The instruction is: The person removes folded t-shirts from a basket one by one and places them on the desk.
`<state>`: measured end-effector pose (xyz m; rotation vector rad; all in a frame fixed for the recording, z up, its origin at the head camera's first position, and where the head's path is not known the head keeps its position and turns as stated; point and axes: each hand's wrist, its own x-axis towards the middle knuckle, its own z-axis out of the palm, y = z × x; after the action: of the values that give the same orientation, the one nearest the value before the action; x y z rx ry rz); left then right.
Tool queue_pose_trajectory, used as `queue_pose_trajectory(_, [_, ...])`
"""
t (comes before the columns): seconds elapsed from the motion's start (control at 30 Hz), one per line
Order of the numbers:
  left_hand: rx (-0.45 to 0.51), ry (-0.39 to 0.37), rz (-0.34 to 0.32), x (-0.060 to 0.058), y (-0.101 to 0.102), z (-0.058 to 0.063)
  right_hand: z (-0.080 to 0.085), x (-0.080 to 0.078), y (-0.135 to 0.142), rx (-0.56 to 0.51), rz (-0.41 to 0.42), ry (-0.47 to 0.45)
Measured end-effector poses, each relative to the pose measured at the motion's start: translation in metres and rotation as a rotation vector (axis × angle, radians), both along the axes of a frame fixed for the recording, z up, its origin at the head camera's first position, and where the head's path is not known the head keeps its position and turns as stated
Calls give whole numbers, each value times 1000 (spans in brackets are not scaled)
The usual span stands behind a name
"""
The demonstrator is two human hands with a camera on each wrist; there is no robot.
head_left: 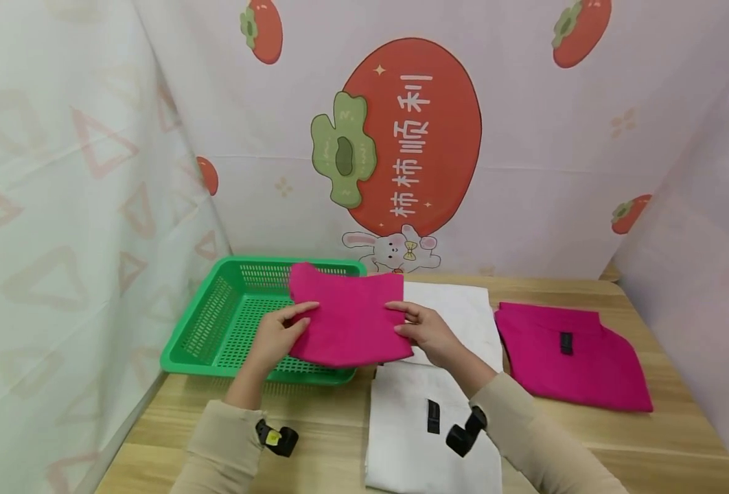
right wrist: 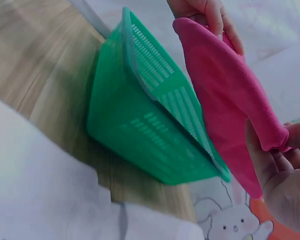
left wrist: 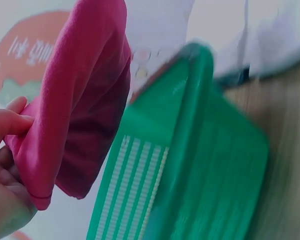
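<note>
Both hands hold up a folded bright pink garment [head_left: 349, 322] in front of the right part of a green plastic basket [head_left: 198, 329]. My left hand [head_left: 279, 336] pinches its left side between thumb and fingers. On the opposite side my right hand [head_left: 429, 333] pinches the cloth the same way. In the left wrist view the folded layers of the pink garment [left wrist: 65, 100] hang beside the basket wall [left wrist: 210, 165]. The right wrist view shows the garment [right wrist: 225, 95] stretched between the two hands, above the basket's rim [right wrist: 140, 85].
Two folded white garments lie right of the basket, one at the back [head_left: 457, 309] and one nearer [head_left: 401, 425] with a black tag. Farther right is another folded pink garment [head_left: 574, 363], also black-tagged. The wooden table [head_left: 321, 439] meets a printed cloth backdrop [head_left: 513, 206].
</note>
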<state>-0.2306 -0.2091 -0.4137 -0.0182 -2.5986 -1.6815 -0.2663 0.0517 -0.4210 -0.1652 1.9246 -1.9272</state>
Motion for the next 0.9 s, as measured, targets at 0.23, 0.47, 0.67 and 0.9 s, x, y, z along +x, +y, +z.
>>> queue_pose_trajectory(0.23, [56, 32, -28, 9, 52, -11, -2, 24, 55, 71, -19, 44])
queue_pose_trajectory(0.47, [80, 72, -122, 15, 99, -20, -3, 51, 110, 120, -39, 69])
queue_pose_trajectory(0.67, [101, 94, -211, 20, 147, -30, -12, 75, 160, 4, -54, 89])
queue_pose_trajectory(0.9, [77, 95, -289, 29, 198, -47, -35, 104, 208, -242, -14, 66])
